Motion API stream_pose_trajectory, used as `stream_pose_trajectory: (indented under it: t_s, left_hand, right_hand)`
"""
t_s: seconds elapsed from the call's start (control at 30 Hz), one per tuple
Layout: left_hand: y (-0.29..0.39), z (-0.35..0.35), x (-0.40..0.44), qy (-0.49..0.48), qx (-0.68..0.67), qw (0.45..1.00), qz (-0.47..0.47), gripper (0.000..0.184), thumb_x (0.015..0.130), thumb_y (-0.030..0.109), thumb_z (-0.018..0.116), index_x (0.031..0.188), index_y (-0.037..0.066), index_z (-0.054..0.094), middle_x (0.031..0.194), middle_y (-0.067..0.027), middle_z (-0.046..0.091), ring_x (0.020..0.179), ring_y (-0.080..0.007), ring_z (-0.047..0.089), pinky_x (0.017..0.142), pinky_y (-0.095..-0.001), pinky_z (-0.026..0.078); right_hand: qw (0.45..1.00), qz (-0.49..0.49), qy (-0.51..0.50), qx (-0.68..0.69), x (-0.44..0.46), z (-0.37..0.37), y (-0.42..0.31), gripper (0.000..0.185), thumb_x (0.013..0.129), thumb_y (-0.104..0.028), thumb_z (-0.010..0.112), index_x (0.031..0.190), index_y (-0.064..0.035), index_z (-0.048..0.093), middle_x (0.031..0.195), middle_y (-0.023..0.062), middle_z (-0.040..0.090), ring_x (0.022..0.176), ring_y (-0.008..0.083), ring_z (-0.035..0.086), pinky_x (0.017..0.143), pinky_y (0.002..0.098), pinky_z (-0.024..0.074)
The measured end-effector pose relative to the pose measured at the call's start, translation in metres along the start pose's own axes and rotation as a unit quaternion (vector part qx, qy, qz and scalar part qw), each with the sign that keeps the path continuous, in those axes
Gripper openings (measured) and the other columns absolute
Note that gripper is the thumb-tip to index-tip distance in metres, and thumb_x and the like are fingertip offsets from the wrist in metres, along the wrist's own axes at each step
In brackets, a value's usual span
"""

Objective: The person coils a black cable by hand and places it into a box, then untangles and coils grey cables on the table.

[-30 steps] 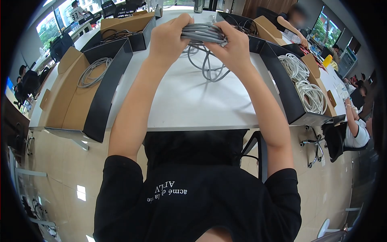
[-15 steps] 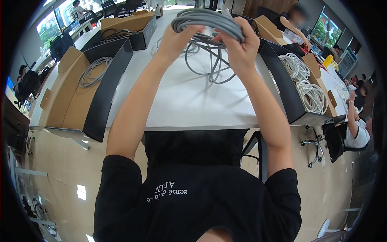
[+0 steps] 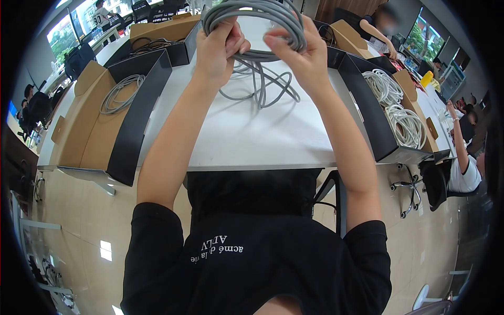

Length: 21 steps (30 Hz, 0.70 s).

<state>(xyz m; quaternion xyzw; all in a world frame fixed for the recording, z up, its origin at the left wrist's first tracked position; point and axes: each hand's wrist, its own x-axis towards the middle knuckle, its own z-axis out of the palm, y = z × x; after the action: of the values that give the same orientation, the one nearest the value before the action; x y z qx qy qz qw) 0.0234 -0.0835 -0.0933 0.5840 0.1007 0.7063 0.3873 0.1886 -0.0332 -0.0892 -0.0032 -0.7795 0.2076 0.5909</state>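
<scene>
Both of my hands hold up a coil of grey cable (image 3: 252, 9) above the white table (image 3: 252, 142). My left hand (image 3: 220, 52) is closed around the coil's left side, fingers curled in. On the right side, my right hand (image 3: 303, 52) grips the loops, its thumb inside the ring and its other fingers partly hidden behind the coil. Loose loops of the same cable (image 3: 261, 89) hang below and rest on the tabletop. The top of the coil is cut off by the frame's upper edge.
An open box (image 3: 86, 142) at left holds one grey cable coil (image 3: 123, 94); another box (image 3: 191, 47) behind it holds dark cables. At right, a black box (image 3: 367, 115) contains white cable coils (image 3: 404, 126). A person (image 3: 464, 168) sits beyond it, near a wheeled chair (image 3: 407, 191).
The coil has shifted left and tipped so its ring opening shows more. My left hand has curled its fingers around it. The loose loops have moved slightly left.
</scene>
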Motion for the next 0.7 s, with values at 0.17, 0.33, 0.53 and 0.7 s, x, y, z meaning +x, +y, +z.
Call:
stream_pose_trajectory:
  t_s: [0.17,0.33,0.53,0.7]
  left_hand:
    - [0.01,0.007,0.002,0.091,0.164,0.982,0.005,0.022,0.087,0.019,0.051,0.071,0.004,0.053,0.049,0.0033,0.036,0.042,-0.0049,0.028,0.046,-0.023,0.028]
    - [0.017,0.008,0.004,0.098,0.513,0.846,0.106,0.027,0.087,0.023,0.054,0.071,0.001,0.058,0.051,0.0025,0.042,0.047,-0.0042,0.035,0.046,-0.0214,0.029]
    - [0.006,0.001,0.004,0.109,0.535,0.83,0.118,0.026,0.083,0.026,0.062,0.071,0.003,0.059,0.058,0.0017,0.051,0.053,-0.005,0.044,0.052,-0.0203,0.038]
    - [-0.01,0.008,0.005,0.145,0.179,0.973,-0.014,0.018,0.08,0.018,0.063,0.087,0.003,0.059,0.075,-0.0012,0.06,0.064,-0.0099,0.056,0.068,-0.0244,0.048]
  right_hand:
    - [0.994,0.042,-0.105,-0.008,-0.011,0.002,0.01,0.025,0.067,-0.02,0.076,0.082,-0.003,0.067,0.086,0.0069,0.062,0.083,0.012,0.057,0.064,0.0233,0.044]
    - [0.978,0.125,-0.062,0.157,-0.008,0.012,-0.004,0.029,0.069,-0.022,0.074,0.088,-0.0027,0.065,0.077,0.0048,0.065,0.068,0.0107,0.059,0.062,0.0235,0.0447]
    - [0.967,0.2,-0.11,0.115,-0.006,0.003,0.001,0.028,0.081,-0.025,0.062,0.069,0.0,0.062,0.068,0.0091,0.064,0.076,0.0123,0.06,0.067,0.0237,0.045]
    - [0.951,0.184,-0.053,0.242,-0.002,-0.002,0.006,0.04,0.089,-0.027,0.051,0.058,-0.0017,0.054,0.07,0.0172,0.064,0.093,0.0244,0.06,0.076,0.0283,0.0465]
